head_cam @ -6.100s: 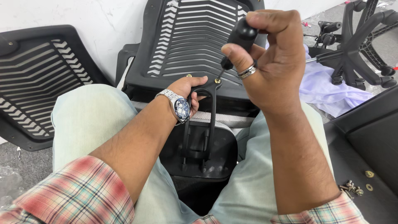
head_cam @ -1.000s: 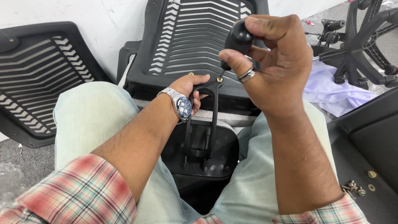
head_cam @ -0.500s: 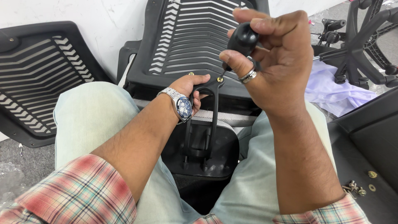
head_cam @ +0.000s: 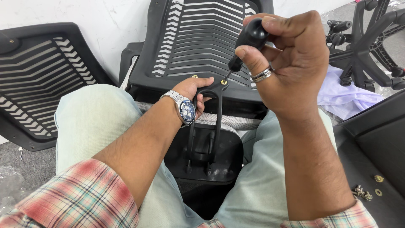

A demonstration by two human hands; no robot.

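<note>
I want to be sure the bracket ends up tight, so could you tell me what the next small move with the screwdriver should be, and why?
Probably keep turning the screwdriver in the right hand. Its tip sits on the brass screw at the top of the black bracket, while the left hand steadies that bracket against the chair back; the screw head looks still raised.

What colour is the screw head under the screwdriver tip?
Brass gold; the screw shows best in the head view, set in the black bracket.

Chair-assembly workshop: scattered chair backs, wheel base
</note>
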